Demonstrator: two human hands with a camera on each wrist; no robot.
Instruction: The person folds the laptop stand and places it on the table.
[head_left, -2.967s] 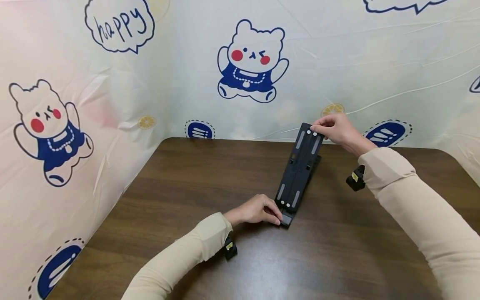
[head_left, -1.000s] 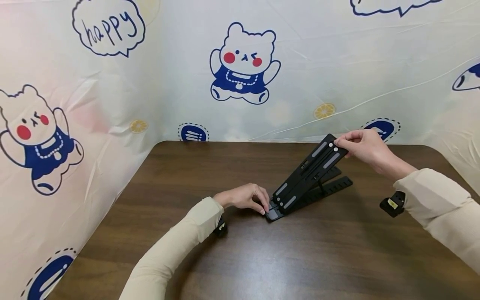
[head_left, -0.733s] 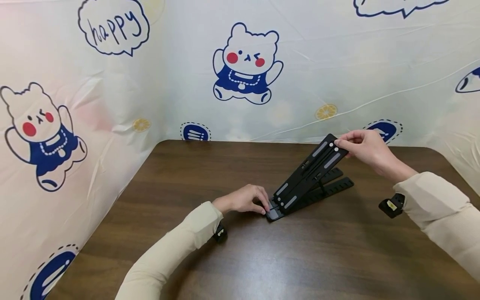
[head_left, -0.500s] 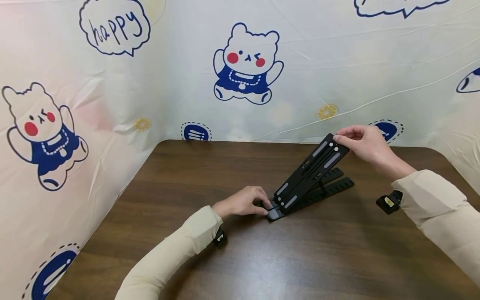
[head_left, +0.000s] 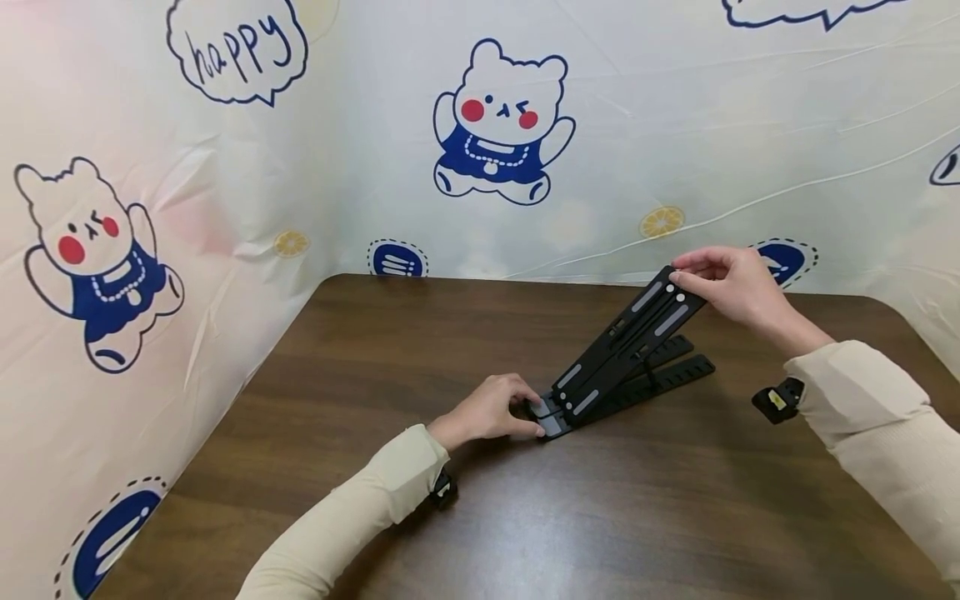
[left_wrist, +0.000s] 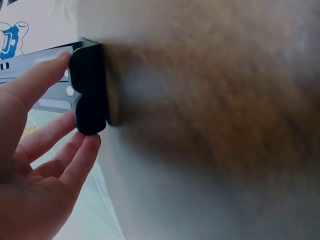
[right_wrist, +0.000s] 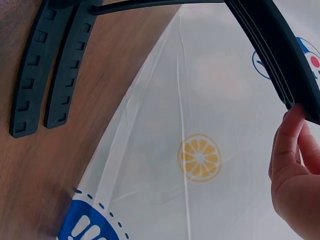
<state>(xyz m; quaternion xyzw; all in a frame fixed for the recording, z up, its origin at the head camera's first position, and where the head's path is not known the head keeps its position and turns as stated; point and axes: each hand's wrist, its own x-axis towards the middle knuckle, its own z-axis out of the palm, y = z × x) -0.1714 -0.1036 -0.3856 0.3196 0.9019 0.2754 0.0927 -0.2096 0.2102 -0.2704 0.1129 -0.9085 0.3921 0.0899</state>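
Black stand (head_left: 628,355) — right hand (head_left: 737,286) at upper end (head_left: 673,302)

Three seconds earlier the black stand (head_left: 630,346) had pointed almost straight at the far edge of the table (head_left: 420,333); by now it had swung round, its raised top nearer the right edge and its low end slightly nearer the left. Its notched legs (head_left: 681,375), mostly hidden earlier, had come into view beneath. The right hand (head_left: 735,287), pinching the top, had shifted toward the right edge. The left hand (head_left: 491,408) had parted thumb and fingers, bunched before, to grip the low end's two corners.
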